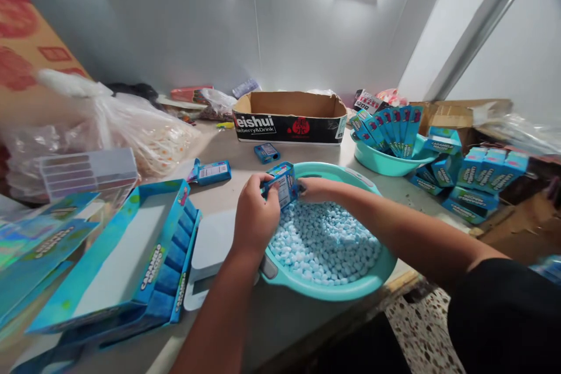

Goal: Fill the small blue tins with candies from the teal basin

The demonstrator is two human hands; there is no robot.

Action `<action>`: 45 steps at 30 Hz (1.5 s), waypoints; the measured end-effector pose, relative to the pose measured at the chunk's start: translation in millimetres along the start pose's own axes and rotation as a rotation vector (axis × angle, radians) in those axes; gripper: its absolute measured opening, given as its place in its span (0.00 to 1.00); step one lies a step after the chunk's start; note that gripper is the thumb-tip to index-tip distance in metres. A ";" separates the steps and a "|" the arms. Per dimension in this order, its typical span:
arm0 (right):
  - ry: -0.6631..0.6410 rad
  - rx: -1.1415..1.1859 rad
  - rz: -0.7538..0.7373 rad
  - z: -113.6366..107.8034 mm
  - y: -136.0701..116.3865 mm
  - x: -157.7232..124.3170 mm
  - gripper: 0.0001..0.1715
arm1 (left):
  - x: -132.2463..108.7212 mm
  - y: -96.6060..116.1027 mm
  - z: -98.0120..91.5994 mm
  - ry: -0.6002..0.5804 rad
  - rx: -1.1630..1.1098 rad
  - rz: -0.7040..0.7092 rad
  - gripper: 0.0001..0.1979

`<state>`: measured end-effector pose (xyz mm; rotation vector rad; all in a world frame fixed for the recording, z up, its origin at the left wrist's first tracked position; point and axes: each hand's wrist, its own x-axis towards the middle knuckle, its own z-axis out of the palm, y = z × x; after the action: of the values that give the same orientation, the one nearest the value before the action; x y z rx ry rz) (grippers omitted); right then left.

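My left hand (258,210) is wrapped round a small blue candy box (284,184), held tilted over the far left rim of a turquoise basin (324,292). Pale blue candies (326,245) fill much of the basin. At the box's right end is my right hand (316,189), fingers curled in close to it; the fingertips are partly hidden and what they hold cannot be made out. Beyond the basin another small blue box (266,153) lies on the table, and a further blue box (211,173) with one end open lies to the left.
A white scale (214,245) sits left of the basin, beside an open blue display carton (127,257). An open cardboard box (289,128) stands at the back. At right, a second turquoise basin (385,160) holds blue boxes, near stacked boxes (491,169). Bagged goods (153,140) lie far left.
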<state>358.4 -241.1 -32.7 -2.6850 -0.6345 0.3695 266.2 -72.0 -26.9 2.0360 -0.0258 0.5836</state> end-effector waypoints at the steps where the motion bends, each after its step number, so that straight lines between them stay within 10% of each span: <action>1: -0.032 0.014 -0.001 1.6 -1.6 -8.0 0.19 | 0.2 -1.1 -0.4 0.000 -0.018 0.002 0.08; 9: -0.329 -0.020 -0.004 -6.1 -21.6 -70.9 0.57 | -0.7 2.6 -2.7 -0.108 -0.010 0.041 0.08; 16: -0.479 0.149 0.094 5.6 -25.4 -32.4 0.33 | -2.9 1.2 -1.1 -0.122 0.005 0.066 0.08; 23: -0.331 0.156 0.133 2.0 -9.2 -38.3 0.07 | -3.9 0.5 -0.3 -0.140 0.008 0.057 0.10; 29: 0.020 0.380 0.204 -43.9 18.8 -35.8 0.10 | -2.8 0.0 1.6 -0.124 -0.047 -0.022 0.37; 35: 0.306 0.733 0.070 -94.6 -31.8 -17.7 0.10 | -2.4 2.6 -1.9 -0.168 -0.075 -0.043 0.40; 45: 0.322 1.153 -0.086 -45.6 -66.5 3.2 0.10 | -4.1 -3.3 2.3 -0.179 -0.066 -0.009 0.35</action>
<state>350.9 -196.7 34.3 -1.5526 -0.2793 0.1752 264.2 -73.1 -32.2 2.0176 -0.1404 0.3886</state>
